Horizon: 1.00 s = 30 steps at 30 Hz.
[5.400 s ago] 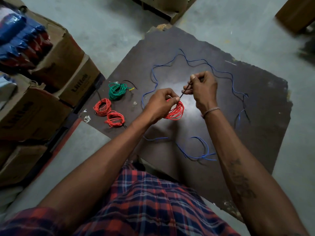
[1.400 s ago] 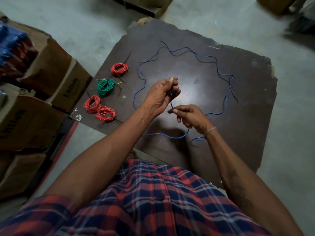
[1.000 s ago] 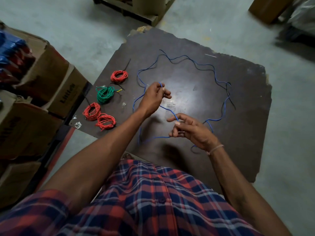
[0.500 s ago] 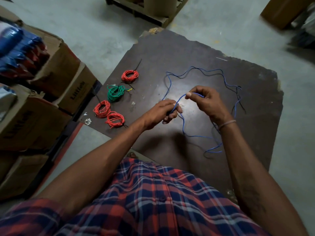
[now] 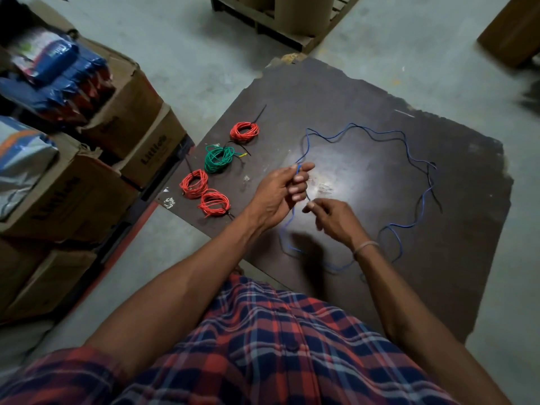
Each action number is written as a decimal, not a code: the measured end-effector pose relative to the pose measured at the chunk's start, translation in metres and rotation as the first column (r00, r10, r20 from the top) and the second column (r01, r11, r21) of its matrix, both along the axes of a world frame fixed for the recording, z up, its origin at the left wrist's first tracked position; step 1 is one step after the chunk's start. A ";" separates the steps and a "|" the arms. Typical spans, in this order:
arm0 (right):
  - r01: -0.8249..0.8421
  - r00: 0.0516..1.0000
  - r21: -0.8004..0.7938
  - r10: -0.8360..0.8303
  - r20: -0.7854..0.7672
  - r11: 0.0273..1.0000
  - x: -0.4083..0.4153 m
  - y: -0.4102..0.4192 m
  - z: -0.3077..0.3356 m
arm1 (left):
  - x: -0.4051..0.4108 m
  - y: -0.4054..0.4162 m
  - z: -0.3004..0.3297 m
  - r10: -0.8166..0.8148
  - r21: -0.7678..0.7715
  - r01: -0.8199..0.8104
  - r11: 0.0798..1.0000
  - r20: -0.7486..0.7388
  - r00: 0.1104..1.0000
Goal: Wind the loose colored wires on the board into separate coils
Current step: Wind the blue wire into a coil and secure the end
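Blue wire [image 5: 409, 143] is the only loose one, sprawled in a wide wavy loop over the dark board [image 5: 365, 92], far side round to the right edge and back toward the person. Left hand [image 5: 277, 191] holds it up off the board, fingers curled round the strand, a short blue bit poking out above the fingertips. Right hand [image 5: 333, 219] sits just below and beside it, thumb and forefinger pinching the same wire; hand is motion-blurred, so finer finger detail is not readable. Wire drops from between the hands and curves back along the near edge of the board.

Four coils already wound, lined up at the board's left edge: red coil [image 5: 245, 131] farthest, green coil [image 5: 218, 159] next, then two more red coils [image 5: 194, 183] and [image 5: 214, 203] nearest, those two touching or almost.

Cardboard boxes [image 5: 122, 147] stacked left of the board. Printing reads "Littles" on the closest face; same print repeated on the lower boxes, blurrier. Blue and red packets [image 5: 55, 74] fill the open top box.
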State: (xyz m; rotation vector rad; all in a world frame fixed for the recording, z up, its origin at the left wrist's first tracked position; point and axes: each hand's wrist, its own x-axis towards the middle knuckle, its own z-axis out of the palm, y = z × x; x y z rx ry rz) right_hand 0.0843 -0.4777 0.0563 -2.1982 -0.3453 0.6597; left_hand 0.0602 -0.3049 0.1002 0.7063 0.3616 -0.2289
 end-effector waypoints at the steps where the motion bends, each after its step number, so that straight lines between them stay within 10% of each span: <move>1: -0.041 0.998 0.013 0.041 -0.049 0.999 -0.008 0.003 0.006 | 0.004 0.000 0.003 0.040 0.034 -0.040 0.999 0.013 0.999; 7: -0.171 0.923 0.230 0.238 -0.303 0.958 -0.028 0.002 0.052 | 0.019 0.011 -0.003 0.011 0.472 -0.073 0.879 0.133 0.991; 15: 0.141 0.915 0.605 0.130 -0.382 0.784 -0.011 -0.018 0.089 | 0.005 0.037 0.006 -0.423 0.931 0.108 0.348 0.054 0.905; 21: 0.338 0.917 0.673 -0.068 -0.393 0.658 0.042 -0.020 0.086 | -0.011 0.033 0.010 -0.429 0.733 0.237 0.638 0.082 0.900; 30: 0.287 0.944 0.251 -0.228 -0.239 0.924 0.047 0.015 0.016 | -0.020 0.026 0.023 -0.300 0.315 0.245 0.917 0.139 0.944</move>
